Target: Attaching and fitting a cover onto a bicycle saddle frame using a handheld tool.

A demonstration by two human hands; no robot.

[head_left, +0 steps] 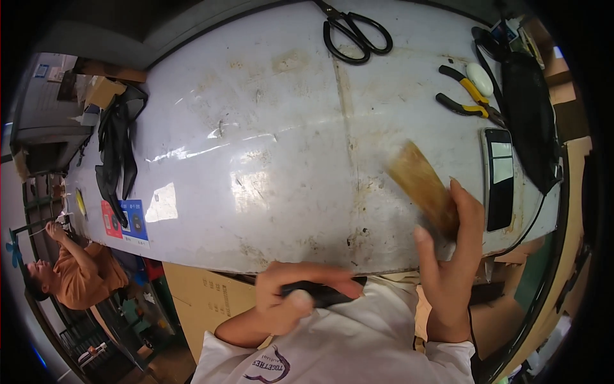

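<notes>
My left hand, close to my body at the table's front edge, is closed around a smooth black piece; its kind does not show. To the right, my right hand grips the lower end of a tan-brown flat block. The block's far end is smeared by motion and tilts up over the table. A phone lies just right of this hand. Beyond it are pliers with black and yellow handles.
The white stained table spreads ahead. Black-handled scissors lie at its far edge. A white oval thing and a long black pouch lie right. Black strips hang together at left. Another person works at far left.
</notes>
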